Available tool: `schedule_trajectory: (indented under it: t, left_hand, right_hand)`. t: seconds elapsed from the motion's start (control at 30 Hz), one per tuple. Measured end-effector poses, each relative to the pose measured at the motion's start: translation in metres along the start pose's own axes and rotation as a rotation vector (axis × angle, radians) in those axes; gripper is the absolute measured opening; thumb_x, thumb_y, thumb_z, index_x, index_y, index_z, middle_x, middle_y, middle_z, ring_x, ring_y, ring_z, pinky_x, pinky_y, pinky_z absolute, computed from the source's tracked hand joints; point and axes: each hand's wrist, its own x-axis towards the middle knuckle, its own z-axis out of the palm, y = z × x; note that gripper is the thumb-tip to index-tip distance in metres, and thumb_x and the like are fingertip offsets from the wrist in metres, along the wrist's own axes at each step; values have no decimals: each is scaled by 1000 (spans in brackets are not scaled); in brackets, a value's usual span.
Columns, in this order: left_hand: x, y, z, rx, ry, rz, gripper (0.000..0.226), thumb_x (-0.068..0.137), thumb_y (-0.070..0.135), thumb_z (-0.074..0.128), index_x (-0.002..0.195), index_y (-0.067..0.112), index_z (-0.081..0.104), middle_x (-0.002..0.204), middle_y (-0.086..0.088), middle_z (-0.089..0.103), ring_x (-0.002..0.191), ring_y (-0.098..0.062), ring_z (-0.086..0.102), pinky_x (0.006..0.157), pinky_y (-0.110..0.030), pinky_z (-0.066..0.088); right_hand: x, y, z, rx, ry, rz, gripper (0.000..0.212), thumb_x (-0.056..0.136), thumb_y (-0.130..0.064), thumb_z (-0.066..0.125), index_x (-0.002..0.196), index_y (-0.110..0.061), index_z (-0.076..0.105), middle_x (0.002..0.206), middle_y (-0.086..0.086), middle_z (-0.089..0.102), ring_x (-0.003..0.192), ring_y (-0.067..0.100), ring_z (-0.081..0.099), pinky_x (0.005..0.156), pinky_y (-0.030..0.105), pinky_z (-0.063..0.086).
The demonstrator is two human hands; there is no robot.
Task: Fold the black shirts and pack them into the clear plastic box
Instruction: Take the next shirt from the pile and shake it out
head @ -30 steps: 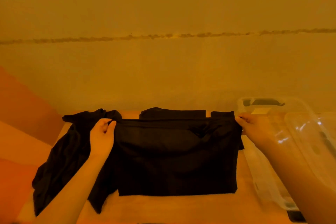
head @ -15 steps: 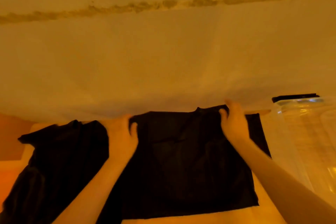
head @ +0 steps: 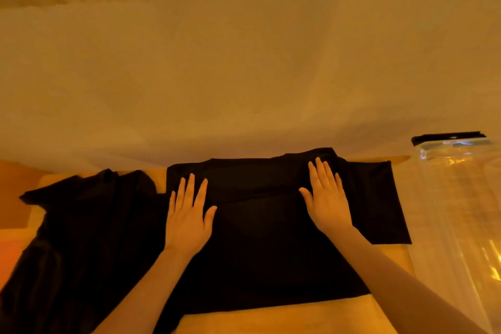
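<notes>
A partly folded black shirt (head: 260, 247) lies flat in the middle of the table. My left hand (head: 188, 214) presses on its left part with straight, spread fingers. My right hand (head: 326, 198) presses flat on its upper right part in the same way. A second black shirt (head: 81, 228) lies crumpled to the left, its edge touching the folded one. The clear plastic box (head: 458, 211) stands at the right edge of the table, beside the shirt's right end.
The wooden table (head: 284, 317) shows bare along the front edge. A plain wall (head: 244, 76) rises right behind the table. A dark lid or handle (head: 447, 137) sits at the box's far end. An orange surface (head: 13, 198) lies at the far left.
Both hands let go of the shirt's top edge after carrying it toward the wall, and now lie flat on the fabric. The view has tilted up and moved closer.
</notes>
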Motion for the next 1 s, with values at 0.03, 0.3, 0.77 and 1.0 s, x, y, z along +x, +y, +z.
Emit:
schedule_trajectory:
  t: [0.03, 0.3, 0.77, 1.0]
  left_hand:
    - [4, 4, -2, -3, 11, 14, 66, 91, 51, 15, 146, 15, 23, 153, -12, 18, 140, -25, 6, 111, -45, 11]
    - [28, 11, 1, 68, 8, 74, 64, 89, 52, 7, 146, 22, 7, 156, -10, 11, 141, -23, -5, 112, -47, 1]
    - [-151, 33, 49, 121, -3, 141, 59, 96, 49, 1, 144, 21, 21, 150, -8, 23, 145, -23, -6, 112, -42, 1]
    - [-208, 50, 56, 82, -57, 114, 59, 96, 50, 1, 148, 25, 13, 149, -8, 30, 137, -27, 23, 112, -41, 2]
  right_hand:
    - [4, -5, -1, 6, 37, -26, 75, 89, -61, -1, 149, -17, 5, 158, 3, -1, 142, 16, -10, 115, 36, -4]
    - [28, -11, 2, 40, 44, -76, 96, 72, -68, -29, 149, -18, -2, 157, 2, -4, 143, 17, -10, 115, 36, -5]
    - [-133, 23, 68, -45, 120, -66, 60, 97, -53, 4, 144, -19, 18, 151, 1, 19, 140, 18, 18, 114, 39, 17]
    - [-186, 35, 80, -34, 49, -79, 64, 96, -55, -1, 144, -19, 20, 152, 3, 23, 140, 21, 19, 110, 41, 22]
